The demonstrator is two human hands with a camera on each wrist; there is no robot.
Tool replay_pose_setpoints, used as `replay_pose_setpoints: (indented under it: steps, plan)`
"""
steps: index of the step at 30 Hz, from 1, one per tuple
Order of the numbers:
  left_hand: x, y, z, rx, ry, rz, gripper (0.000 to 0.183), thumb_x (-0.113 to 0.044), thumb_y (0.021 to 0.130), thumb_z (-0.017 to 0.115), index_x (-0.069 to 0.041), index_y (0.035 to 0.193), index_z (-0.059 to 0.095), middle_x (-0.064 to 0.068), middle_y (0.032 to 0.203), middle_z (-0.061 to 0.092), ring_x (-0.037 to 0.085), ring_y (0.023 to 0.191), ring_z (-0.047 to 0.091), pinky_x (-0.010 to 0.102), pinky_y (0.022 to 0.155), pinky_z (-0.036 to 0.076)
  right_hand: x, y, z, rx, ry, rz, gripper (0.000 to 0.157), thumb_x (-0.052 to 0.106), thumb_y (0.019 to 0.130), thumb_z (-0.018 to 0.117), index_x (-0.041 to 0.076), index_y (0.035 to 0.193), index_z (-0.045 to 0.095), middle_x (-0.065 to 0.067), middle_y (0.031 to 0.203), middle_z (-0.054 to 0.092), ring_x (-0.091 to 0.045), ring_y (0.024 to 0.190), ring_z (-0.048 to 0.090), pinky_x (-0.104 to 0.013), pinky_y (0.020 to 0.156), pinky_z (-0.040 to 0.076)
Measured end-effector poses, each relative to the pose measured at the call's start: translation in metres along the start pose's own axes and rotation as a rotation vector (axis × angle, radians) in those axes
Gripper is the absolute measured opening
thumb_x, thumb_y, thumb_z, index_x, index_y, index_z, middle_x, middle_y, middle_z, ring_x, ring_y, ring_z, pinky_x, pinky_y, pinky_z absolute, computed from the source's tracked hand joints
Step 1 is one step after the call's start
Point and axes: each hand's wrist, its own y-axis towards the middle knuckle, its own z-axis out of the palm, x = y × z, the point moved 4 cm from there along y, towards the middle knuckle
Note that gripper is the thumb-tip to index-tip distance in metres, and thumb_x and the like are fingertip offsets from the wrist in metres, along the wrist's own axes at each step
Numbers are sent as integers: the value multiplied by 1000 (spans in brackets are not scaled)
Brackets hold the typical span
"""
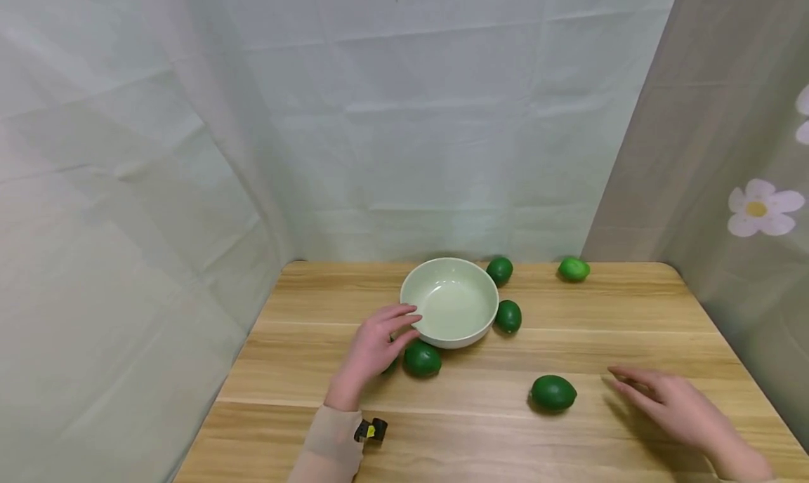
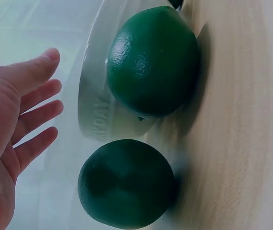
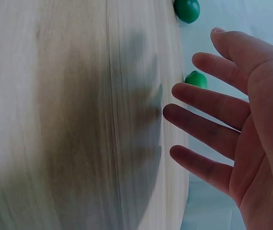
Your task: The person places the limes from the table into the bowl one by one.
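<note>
A pale green bowl point(image 1: 450, 304) sits near the table's back edge, its inside bare. My left hand point(image 1: 378, 342) hovers at the bowl's left rim, fingers spread and holding nothing. Just below it, a dark green lime point(image 1: 422, 359) lies against or close to the bowl's front. A second lime point(image 2: 126, 184) beside it is mostly hidden by the hand in the head view. My right hand point(image 1: 679, 406) is held over the table at the right, fingers extended around nothing. Left of its fingertips lies another dark green lime point(image 1: 553, 393).
Two more limes lie along the bowl's right side, one at the back point(image 1: 500, 271) and one nearer point(image 1: 508, 316). A lighter green lime point(image 1: 574, 269) is at the back edge. Cloth point(image 1: 430, 132) hangs behind the wooden table point(image 1: 474, 434).
</note>
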Motion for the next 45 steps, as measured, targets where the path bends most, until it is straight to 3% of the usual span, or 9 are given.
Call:
replay_pose_setpoints:
  steps: [6, 18, 26, 45]
  plan:
    - [-1, 0, 3, 20, 10, 11, 31, -15, 93, 87, -8, 122, 81, 10, 134, 73, 29, 129, 67, 47, 112, 54, 3, 2, 3, -18, -7, -35, 25, 28, 101, 78, 21, 124, 82, 7, 116, 80, -12, 106, 74, -28, 84, 61]
    - [0, -1, 9, 81, 90, 11, 31, -20, 95, 85, -10, 124, 81, 10, 135, 72, 30, 131, 65, 49, 112, 53, 5, 3, 2, -39, -31, -59, 25, 27, 101, 78, 22, 125, 81, 7, 119, 79, -18, 108, 75, -25, 89, 58]
    - [-1, 3, 13, 132, 124, 31, 27, -18, 98, 81, -11, 124, 81, 7, 136, 72, 29, 135, 63, 46, 116, 50, 6, 5, 1, -62, -34, -88, 25, 26, 98, 82, 22, 122, 81, 8, 117, 79, -17, 107, 75, -5, 91, 45]
    - [-2, 2, 18, 166, 126, 43, 21, -13, 98, 80, -10, 119, 83, 6, 130, 75, 27, 133, 65, 44, 114, 52, 16, 8, 0, -77, -35, -125, 28, 23, 95, 84, 21, 123, 81, 6, 119, 79, -19, 108, 75, -1, 94, 40]
